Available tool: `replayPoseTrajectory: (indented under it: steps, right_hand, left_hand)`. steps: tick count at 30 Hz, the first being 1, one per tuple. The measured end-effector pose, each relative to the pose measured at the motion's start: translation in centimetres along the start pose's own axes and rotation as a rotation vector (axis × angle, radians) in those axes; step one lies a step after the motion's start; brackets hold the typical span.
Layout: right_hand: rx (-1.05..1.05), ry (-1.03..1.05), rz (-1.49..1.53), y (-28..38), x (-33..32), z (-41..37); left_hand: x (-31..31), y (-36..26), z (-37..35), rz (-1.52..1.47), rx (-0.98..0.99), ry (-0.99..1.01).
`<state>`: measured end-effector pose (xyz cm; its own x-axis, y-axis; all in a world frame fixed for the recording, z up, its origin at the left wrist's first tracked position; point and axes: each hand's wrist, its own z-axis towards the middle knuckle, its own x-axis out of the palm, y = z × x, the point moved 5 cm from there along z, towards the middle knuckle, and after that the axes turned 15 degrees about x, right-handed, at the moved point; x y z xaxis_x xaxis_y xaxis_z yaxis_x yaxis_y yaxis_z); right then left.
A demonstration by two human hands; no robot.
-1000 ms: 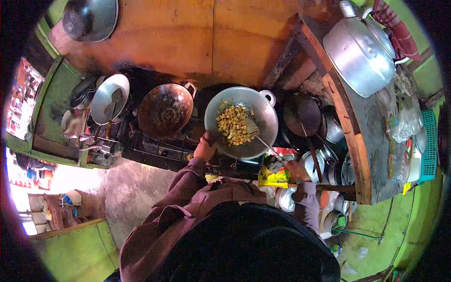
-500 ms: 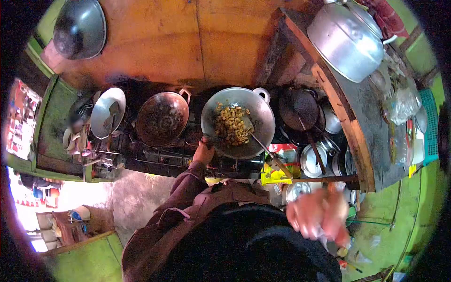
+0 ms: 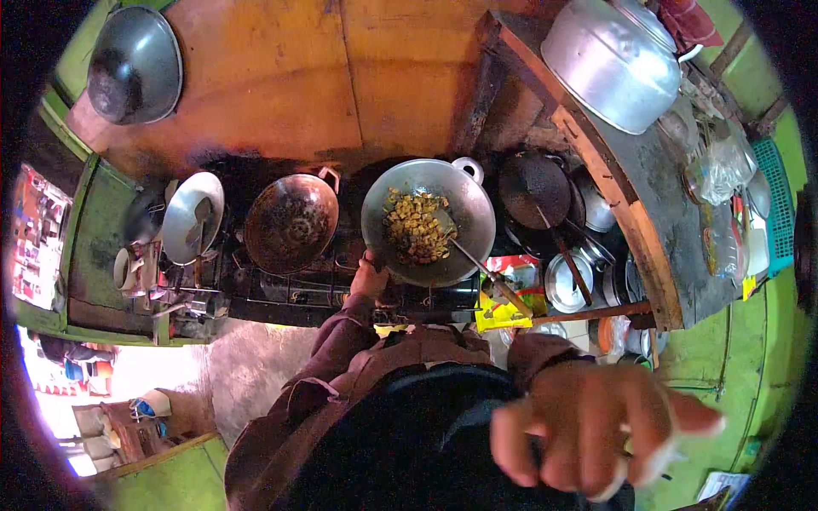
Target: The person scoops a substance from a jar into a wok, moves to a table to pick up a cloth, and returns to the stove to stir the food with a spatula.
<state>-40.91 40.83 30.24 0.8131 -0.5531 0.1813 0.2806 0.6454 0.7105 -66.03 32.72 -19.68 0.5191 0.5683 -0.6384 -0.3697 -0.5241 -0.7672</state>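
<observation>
In the head view a grey metal wok (image 3: 477,217) sits on the stove, holding browned, chopped pieces of food (image 3: 417,223). A long-handled spatula (image 3: 477,260) leans in it, its blade among the food and its handle over the near right rim. My left hand (image 3: 368,281) is closed at the wok's near left edge; the handle there is hidden beneath my fingers. Close to the camera at lower right, away from the stove, my right hand (image 3: 592,426) hangs with bent, spread fingers. It is somewhat blurred, and I see nothing held in it.
Left of the wok stand a brown, worn wok (image 3: 290,223) and a pale bowl (image 3: 192,217) with a utensil. A dark pan (image 3: 535,192), a yellow packet (image 3: 503,315) and a metal lid (image 3: 569,285) lie rightward. A large kettle (image 3: 609,64) stands on the wooden-edged shelf (image 3: 626,209).
My right hand has come nearer the camera, its fingers spreading. My left hand stays at the wok's edge. The view has shifted slightly; the spatula rests in the same place.
</observation>
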Motion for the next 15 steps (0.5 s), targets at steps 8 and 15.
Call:
replayPoseTrajectory:
  steps: [8,15]
  right_hand:
    - [-0.195,0.048,0.438,-4.4,-0.8,1.8]
    - [-0.170,0.098,0.427,-4.4,-0.6,2.7]
  left_hand:
    - [-1.1,-2.0,-0.7,0.036,-0.110,0.101]
    - [-1.1,-1.5,-0.5,0.064,-0.083,0.032]
